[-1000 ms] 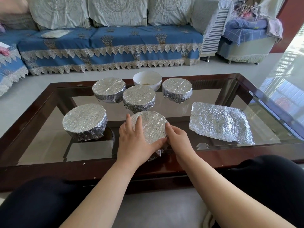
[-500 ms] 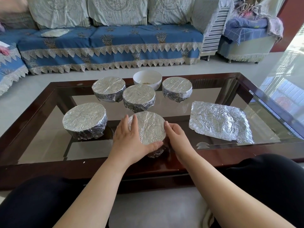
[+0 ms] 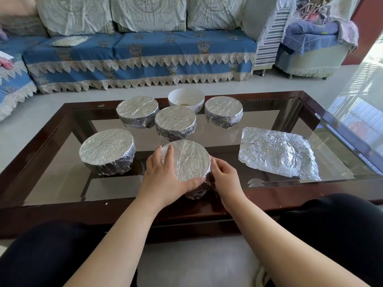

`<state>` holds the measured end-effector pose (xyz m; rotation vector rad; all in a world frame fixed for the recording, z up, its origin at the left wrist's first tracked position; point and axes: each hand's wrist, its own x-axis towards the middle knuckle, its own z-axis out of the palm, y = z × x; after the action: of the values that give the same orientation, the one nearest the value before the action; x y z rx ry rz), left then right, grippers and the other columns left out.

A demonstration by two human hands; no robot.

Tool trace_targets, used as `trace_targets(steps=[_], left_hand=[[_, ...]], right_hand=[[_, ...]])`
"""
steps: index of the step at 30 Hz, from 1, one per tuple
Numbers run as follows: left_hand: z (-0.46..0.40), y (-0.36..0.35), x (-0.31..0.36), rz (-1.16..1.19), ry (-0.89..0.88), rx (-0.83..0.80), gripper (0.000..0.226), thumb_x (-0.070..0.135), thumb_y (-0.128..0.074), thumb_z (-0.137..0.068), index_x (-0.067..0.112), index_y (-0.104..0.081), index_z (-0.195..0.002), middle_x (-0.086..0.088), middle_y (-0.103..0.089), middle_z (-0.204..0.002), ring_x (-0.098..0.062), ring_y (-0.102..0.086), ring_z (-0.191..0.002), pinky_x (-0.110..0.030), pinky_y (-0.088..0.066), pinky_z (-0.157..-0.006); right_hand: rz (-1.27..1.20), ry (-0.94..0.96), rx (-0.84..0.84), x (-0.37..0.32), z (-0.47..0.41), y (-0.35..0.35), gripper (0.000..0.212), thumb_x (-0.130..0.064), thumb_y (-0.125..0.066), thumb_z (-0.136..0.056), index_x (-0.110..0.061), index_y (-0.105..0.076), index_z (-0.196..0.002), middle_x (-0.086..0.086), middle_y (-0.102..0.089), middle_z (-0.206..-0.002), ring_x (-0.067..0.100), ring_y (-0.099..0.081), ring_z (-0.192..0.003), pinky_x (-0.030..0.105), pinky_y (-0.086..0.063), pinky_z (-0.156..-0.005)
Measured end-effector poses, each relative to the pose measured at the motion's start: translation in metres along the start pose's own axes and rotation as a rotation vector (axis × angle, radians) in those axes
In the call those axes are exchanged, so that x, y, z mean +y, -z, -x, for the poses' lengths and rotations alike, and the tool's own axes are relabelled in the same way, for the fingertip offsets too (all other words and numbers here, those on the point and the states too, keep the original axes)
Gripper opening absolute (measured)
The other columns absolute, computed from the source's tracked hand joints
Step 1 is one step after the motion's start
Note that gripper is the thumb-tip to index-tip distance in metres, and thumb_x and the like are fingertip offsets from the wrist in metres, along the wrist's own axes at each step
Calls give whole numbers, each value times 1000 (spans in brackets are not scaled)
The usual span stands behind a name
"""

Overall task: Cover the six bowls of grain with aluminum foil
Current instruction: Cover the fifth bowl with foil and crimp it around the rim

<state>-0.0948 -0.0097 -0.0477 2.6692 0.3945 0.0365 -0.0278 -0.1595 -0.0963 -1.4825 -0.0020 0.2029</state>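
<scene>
Five foil-covered bowls stand on the glass table. The nearest covered bowl (image 3: 188, 162) sits between my hands. My left hand (image 3: 163, 175) lies flat over its left edge, with the thumb along the front rim. My right hand (image 3: 223, 179) has its fingers curled against the bowl's right side and pinches the foil there. The other covered bowls stand at the left (image 3: 107, 148), back left (image 3: 136, 108), centre (image 3: 175, 119) and back right (image 3: 223, 108). An uncovered white bowl (image 3: 186, 96) with a little grain stands at the far edge. A loose foil sheet (image 3: 275, 152) lies flat to the right.
The table has a dark wooden frame (image 3: 62, 210) round its glass top. Beyond it stand a blue-covered sofa (image 3: 145, 52) and, at the back right, an armchair (image 3: 310, 48). My knees in dark trousers are under the near edge.
My left hand has slid left off the top of the nearest bowl, so more of the foil shows. My right hand's fingers have curled in tighter against the bowl's right side.
</scene>
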Motion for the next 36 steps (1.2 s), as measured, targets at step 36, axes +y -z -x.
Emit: trace_targets(steps=[36], left_hand=[[-1, -5, 1, -11, 5, 41, 123, 85, -55, -67, 22, -2, -158, -6, 4, -162, -28, 1, -148, -45, -16, -120]], right_hand=[[22, -58, 261, 13, -18, -15, 5, -25, -71, -85, -21, -69, -83, 3, -71, -77, 24, -67, -71, 42, -57, -72]])
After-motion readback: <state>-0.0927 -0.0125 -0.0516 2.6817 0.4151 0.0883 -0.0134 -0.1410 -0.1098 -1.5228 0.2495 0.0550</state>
